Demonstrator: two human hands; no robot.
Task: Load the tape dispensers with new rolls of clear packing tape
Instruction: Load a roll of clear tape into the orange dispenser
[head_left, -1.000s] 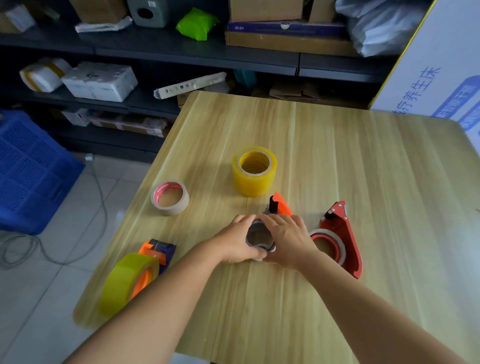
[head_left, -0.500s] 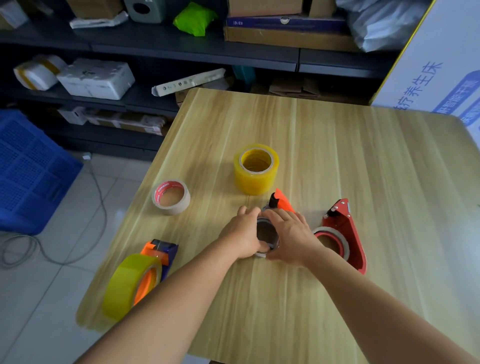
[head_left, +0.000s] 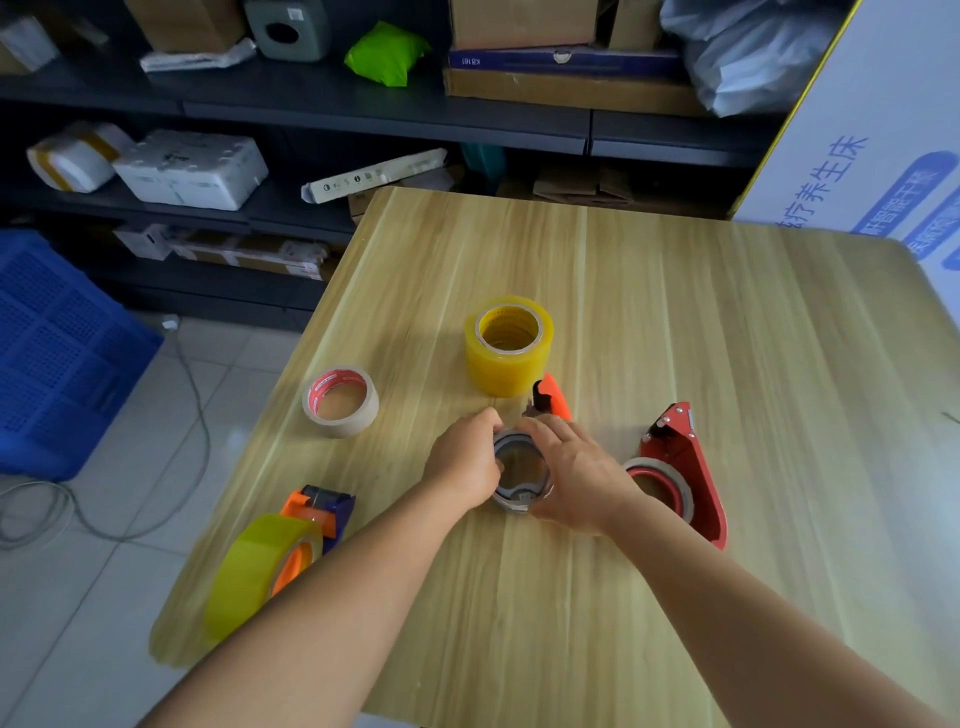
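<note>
Gripping a grey ring (head_left: 521, 472) between both hands, I have my left hand (head_left: 464, 464) curled round its left side and my right hand (head_left: 571, 475) cupped over its right side, fingers bent round the rim. It sits on the orange dispenser (head_left: 554, 399), whose nose pokes out just beyond my fingertips; I cannot tell whether the ring is a spent core or a thin roll, so I judge this dispenser is only mid-change. Just beyond my hands stands a tall yellowish tape roll (head_left: 508, 345), upright on the table (head_left: 727, 364) and not yet fitted to anything. To the left of my left hand lies a smaller roll with a red-printed core (head_left: 341, 401), also loose. Near my left forearm, at the table's edge, a second orange dispenser (head_left: 318, 512) already carries a full yellowish roll (head_left: 254, 566), so that one looks done. Close to my right wrist lies a red dispenser (head_left: 684, 467) holding a thin red-cored roll (head_left: 658, 486), which probably still needs replacing. By my reckoning one is loaded, one is in hand, and one remains.
</note>
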